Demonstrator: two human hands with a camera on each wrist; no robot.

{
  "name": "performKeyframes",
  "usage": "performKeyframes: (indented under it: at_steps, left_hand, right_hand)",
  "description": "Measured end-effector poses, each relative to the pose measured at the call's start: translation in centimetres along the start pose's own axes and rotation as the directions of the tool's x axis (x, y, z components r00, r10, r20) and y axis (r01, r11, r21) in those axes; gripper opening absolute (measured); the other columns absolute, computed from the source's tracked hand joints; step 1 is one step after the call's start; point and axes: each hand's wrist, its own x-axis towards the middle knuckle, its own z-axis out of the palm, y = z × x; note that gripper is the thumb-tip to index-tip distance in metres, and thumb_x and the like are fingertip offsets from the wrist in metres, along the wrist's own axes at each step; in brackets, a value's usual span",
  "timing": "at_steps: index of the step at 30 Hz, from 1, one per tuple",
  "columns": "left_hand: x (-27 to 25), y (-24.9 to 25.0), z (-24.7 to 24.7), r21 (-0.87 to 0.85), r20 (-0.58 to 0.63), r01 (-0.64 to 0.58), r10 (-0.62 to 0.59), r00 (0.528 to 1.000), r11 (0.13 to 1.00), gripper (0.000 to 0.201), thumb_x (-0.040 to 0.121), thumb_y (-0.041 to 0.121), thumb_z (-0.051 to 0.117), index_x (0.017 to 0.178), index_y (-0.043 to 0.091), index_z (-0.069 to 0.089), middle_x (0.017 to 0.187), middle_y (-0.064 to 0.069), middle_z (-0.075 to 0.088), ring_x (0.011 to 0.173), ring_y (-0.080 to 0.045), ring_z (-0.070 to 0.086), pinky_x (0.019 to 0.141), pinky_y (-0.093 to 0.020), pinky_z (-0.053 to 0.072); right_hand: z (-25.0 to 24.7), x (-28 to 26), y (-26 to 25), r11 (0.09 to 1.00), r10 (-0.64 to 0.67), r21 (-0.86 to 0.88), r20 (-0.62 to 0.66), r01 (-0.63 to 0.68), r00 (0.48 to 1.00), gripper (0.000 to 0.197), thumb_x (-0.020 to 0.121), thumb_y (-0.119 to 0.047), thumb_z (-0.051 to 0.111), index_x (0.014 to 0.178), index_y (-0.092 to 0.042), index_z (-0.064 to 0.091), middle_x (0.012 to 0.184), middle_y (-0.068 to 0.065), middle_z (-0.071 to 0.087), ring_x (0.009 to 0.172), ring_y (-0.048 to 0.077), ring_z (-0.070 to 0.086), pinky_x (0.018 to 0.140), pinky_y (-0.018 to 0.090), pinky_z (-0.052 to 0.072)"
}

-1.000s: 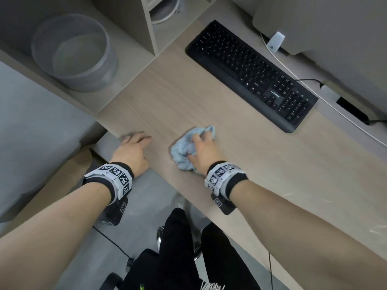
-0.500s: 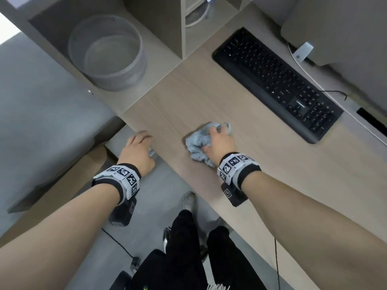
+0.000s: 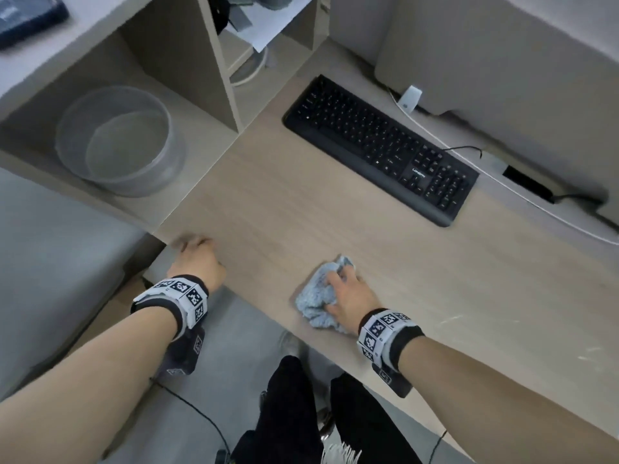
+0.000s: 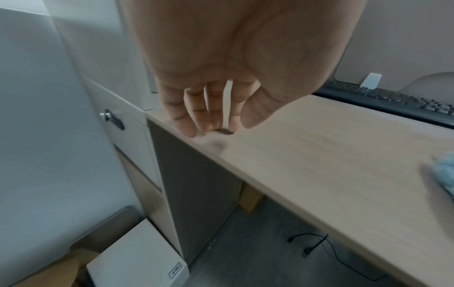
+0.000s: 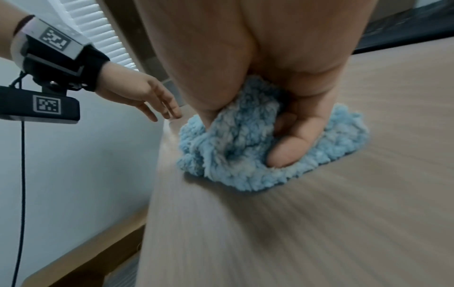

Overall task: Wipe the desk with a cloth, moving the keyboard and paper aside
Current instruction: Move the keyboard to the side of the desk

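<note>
My right hand [image 3: 348, 293] grips a bunched light-blue cloth [image 3: 315, 299] and presses it on the pale wooden desk [image 3: 284, 202] close to its near edge. In the right wrist view the thumb [image 5: 292, 143] digs into the cloth [image 5: 245, 151]. My left hand [image 3: 197, 256] holds nothing; its straight fingertips [image 4: 203, 120] touch the desk's front-left corner. The black keyboard [image 3: 378, 149] lies at an angle at the back of the desk, well clear of both hands.
A round grey bin [image 3: 120, 142] stands in the open cubby on the left. White paper [image 3: 264, 31] sticks out of a shelf behind it. A white cable [image 3: 502, 182] runs behind the keyboard. White smears [image 3: 452, 319] mark the desk at right.
My right hand has slid the cloth back toward the desk's near edge. The left hand stays at the front-left corner. The head view has tilted up, showing more of the shelves.
</note>
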Motion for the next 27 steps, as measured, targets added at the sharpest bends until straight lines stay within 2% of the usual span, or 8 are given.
performKeyframes:
  at_steps: [5, 9, 13, 17, 20, 22, 25, 27]
  left_hand:
    - [1.2, 8.3, -1.4, 0.062, -0.024, -0.096, 0.098, 0.995, 0.993, 0.035, 0.083, 0.012, 0.048, 0.116, 0.007, 0.057, 0.130, -0.017, 0.051, 0.120, -0.038, 0.048, 0.099, -0.041, 0.042]
    - [2.1, 14.9, -1.9, 0.038, -0.030, -0.154, 0.155, 0.988, 0.987, 0.037, 0.086, 0.017, 0.050, 0.121, 0.007, 0.058, 0.128, -0.017, 0.052, 0.117, -0.037, 0.052, 0.100, -0.041, 0.043]
    - [3.8, 19.4, -3.1, -0.024, -0.055, -0.163, 0.161, 0.985, 0.986, 0.038, 0.086, 0.018, 0.054, 0.122, 0.006, 0.059, 0.127, -0.020, 0.057, 0.117, -0.040, 0.054, 0.100, -0.041, 0.043]
    - [6.9, 21.6, -5.5, -0.121, -0.096, -0.093, 0.082, 0.992, 0.988, 0.044, 0.088, 0.023, 0.057, 0.130, 0.008, 0.056, 0.132, -0.020, 0.056, 0.121, -0.039, 0.053, 0.103, -0.039, 0.040]
    - [10.1, 22.9, -7.8, -0.199, -0.125, -0.061, 0.036, 0.992, 0.978, 0.053, 0.088, 0.032, 0.057, 0.132, 0.004, 0.052, 0.134, -0.021, 0.055, 0.124, -0.039, 0.051, 0.105, -0.041, 0.039]
    - [12.8, 23.6, -9.1, -0.231, -0.120, -0.052, 0.025, 0.992, 0.972, 0.062, 0.085, 0.046, 0.056, 0.133, 0.007, 0.052, 0.133, -0.021, 0.055, 0.123, -0.040, 0.051, 0.106, -0.043, 0.041]
    - [19.5, 23.0, -9.7, -0.191, -0.169, -0.082, 0.049, 0.984, 0.978, 0.081, 0.061, 0.076, 0.041, 0.114, 0.018, 0.059, 0.114, -0.013, 0.065, 0.105, -0.039, 0.061, 0.095, -0.049, 0.049]
    - [23.7, 22.3, -9.7, -0.197, -0.194, -0.086, 0.047, 0.980, 0.977, 0.079, 0.059, 0.079, 0.040, 0.108, 0.020, 0.058, 0.110, -0.010, 0.066, 0.101, -0.038, 0.063, 0.091, -0.051, 0.051]
  right_hand:
    - [-1.7, -2.1, 4.5, 0.987, 0.156, 0.050, -0.014, -0.155, 0.988, 0.054, 0.089, -0.027, 0.065, 0.137, -0.019, 0.041, 0.138, 0.011, 0.034, 0.113, 0.033, 0.054, 0.097, 0.045, 0.050]
    - [-4.7, -2.4, 7.7, 0.977, 0.153, 0.143, 0.034, -0.156, 0.988, 0.058, 0.082, -0.058, 0.063, 0.128, -0.024, 0.047, 0.130, 0.004, 0.048, 0.105, 0.026, 0.058, 0.088, 0.040, 0.052]
    - [-10.7, -0.8, 10.7, 0.941, 0.201, 0.302, -0.135, -0.153, 0.970, 0.062, 0.085, -0.072, 0.050, 0.118, -0.020, 0.057, 0.108, 0.003, 0.064, 0.098, 0.026, 0.062, 0.081, 0.036, 0.051]
    - [-14.9, 2.2, 14.2, 0.718, 0.460, 0.659, -0.205, -0.226, 0.864, 0.045, 0.086, -0.064, 0.054, 0.097, -0.021, 0.058, 0.095, 0.002, 0.068, 0.082, 0.028, 0.067, 0.076, 0.039, 0.056]
    - [-16.7, 4.4, 16.2, 0.536, 0.637, 0.806, -0.191, -0.251, 0.747, 0.046, 0.090, -0.053, 0.059, 0.113, -0.013, 0.061, 0.114, 0.006, 0.066, 0.103, 0.028, 0.063, 0.088, 0.030, 0.047]
    - [-17.4, 5.4, 17.1, 0.425, 0.730, 0.867, -0.157, -0.261, 0.666, 0.054, 0.091, -0.048, 0.061, 0.127, -0.008, 0.057, 0.128, 0.010, 0.059, 0.117, 0.030, 0.057, 0.094, 0.032, 0.042]
    - [-18.1, 7.0, 17.9, 0.298, 0.820, 0.913, -0.096, -0.278, 0.565, 0.062, 0.091, -0.047, 0.062, 0.136, -0.006, 0.049, 0.136, 0.014, 0.053, 0.121, 0.033, 0.054, 0.099, 0.037, 0.042]
    - [-18.6, 7.7, 18.3, 0.240, 0.844, 0.928, -0.054, -0.285, 0.534, 0.068, 0.091, -0.050, 0.060, 0.141, -0.006, 0.043, 0.142, 0.015, 0.049, 0.127, 0.034, 0.050, 0.102, 0.038, 0.040]
